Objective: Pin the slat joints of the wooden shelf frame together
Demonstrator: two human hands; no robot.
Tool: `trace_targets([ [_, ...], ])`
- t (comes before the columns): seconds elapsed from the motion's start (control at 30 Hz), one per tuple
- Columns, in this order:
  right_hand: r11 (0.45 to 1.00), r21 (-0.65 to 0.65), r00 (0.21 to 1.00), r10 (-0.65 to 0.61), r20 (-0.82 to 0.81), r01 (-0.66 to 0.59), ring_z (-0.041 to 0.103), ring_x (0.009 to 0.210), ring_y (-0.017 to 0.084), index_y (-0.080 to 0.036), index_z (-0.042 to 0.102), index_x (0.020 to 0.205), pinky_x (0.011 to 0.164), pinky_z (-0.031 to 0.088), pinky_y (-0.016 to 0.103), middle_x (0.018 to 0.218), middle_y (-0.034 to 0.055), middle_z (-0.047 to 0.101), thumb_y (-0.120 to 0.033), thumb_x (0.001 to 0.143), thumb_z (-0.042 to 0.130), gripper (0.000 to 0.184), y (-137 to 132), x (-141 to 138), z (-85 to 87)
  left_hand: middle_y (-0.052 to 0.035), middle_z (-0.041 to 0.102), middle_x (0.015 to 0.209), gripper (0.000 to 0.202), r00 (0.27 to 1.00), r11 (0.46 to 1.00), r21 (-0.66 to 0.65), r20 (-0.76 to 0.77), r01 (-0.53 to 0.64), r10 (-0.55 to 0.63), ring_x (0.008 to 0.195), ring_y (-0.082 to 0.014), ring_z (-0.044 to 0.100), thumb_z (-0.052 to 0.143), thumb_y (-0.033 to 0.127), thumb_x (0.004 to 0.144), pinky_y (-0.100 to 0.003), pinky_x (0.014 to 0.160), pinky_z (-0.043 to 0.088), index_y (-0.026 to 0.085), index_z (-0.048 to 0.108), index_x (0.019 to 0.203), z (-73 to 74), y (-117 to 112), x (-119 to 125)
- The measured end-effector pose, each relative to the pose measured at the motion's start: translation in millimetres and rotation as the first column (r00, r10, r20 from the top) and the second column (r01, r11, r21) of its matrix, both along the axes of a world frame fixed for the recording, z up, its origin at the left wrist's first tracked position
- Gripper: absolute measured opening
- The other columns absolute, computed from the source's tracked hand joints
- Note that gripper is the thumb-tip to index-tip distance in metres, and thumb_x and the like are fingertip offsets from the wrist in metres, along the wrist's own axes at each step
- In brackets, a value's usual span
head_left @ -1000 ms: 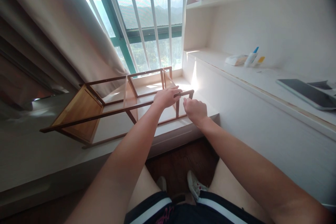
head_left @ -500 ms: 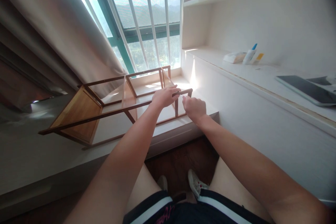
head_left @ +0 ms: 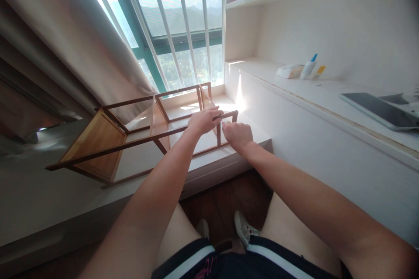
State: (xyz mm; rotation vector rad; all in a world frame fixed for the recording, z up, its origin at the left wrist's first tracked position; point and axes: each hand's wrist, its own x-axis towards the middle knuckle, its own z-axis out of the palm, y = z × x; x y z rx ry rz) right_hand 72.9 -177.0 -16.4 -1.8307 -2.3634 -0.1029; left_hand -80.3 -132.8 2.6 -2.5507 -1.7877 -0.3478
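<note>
A brown wooden shelf frame (head_left: 140,140) lies on its side along the white window ledge, with panels set between its rails. Near the right end, my left hand (head_left: 203,121) is closed over the near upper rail. My right hand (head_left: 238,135) is a fist just right of it, gripping a thin metal tool (head_left: 223,120) whose tip meets the rail by my left fingertips. Most of this tool is hidden in the fist, so its exact kind does not show.
White window bars (head_left: 183,30) stand behind the frame, and a curtain (head_left: 65,30) hangs at left. On the white desk (head_left: 278,89) at right are a blue-capped bottle (head_left: 308,69), a white packet (head_left: 290,71) and a tablet (head_left: 376,109). Dark floor (head_left: 222,196) lies below.
My right fist has shifted slightly left and turned, and the tool's shaft now stands steeper against the rail. My left hand keeps its hold.
</note>
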Motion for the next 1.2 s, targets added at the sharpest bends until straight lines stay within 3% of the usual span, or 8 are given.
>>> trace_targets([
  [0.3,0.999,-0.036,1.000,-0.004,0.029,0.005,0.070,0.096,0.027,-0.011,0.068,0.112,0.082,0.050,0.034,0.099,0.0206,0.072,-0.030,0.104,0.025,0.047,-2,-5,11.0,0.0165,0.043,0.149,0.035,1.000,1.000,-0.011,0.000,-0.002,0.002,0.119,-0.0243,0.059,0.044,0.050,0.092,-0.041,0.090,0.052,0.049,0.056,0.124,0.2,1,0],
  [0.53,0.991,-0.007,0.988,0.134,0.071,-0.134,0.071,0.094,0.030,-0.008,0.067,0.111,0.080,0.050,0.038,0.096,0.0219,0.072,-0.024,0.103,0.026,0.045,3,4,11.0,0.0158,0.042,0.150,0.036,1.000,1.000,-0.020,-0.005,0.000,0.000,0.119,-0.0248,0.059,0.043,0.052,0.092,-0.041,0.093,0.050,0.050,0.055,0.126,0.2,1,0],
  [0.73,0.983,-0.059,0.981,0.177,0.078,-0.173,0.069,0.099,0.029,-0.010,0.070,0.106,0.084,0.049,0.037,0.099,0.0212,0.072,-0.020,0.098,0.038,0.034,7,7,21.9,0.0159,0.044,0.149,0.033,1.000,1.000,-0.016,-0.004,0.012,-0.012,0.118,-0.0242,0.059,0.043,0.049,0.092,-0.039,0.089,0.052,0.049,0.058,0.121,2.9,-1,1],
  [1.2,0.990,-0.114,0.996,-0.089,-0.022,0.086,0.069,0.098,0.025,-0.013,0.068,0.112,0.081,0.049,0.031,0.104,0.0180,0.072,-0.033,0.105,0.015,0.057,-5,0,16.2,0.0143,0.043,0.150,0.034,1.000,1.000,-0.006,0.006,0.016,-0.016,0.116,-0.0247,0.061,0.044,0.050,0.093,-0.039,0.088,0.053,0.047,0.058,0.123,5.0,-3,0],
])
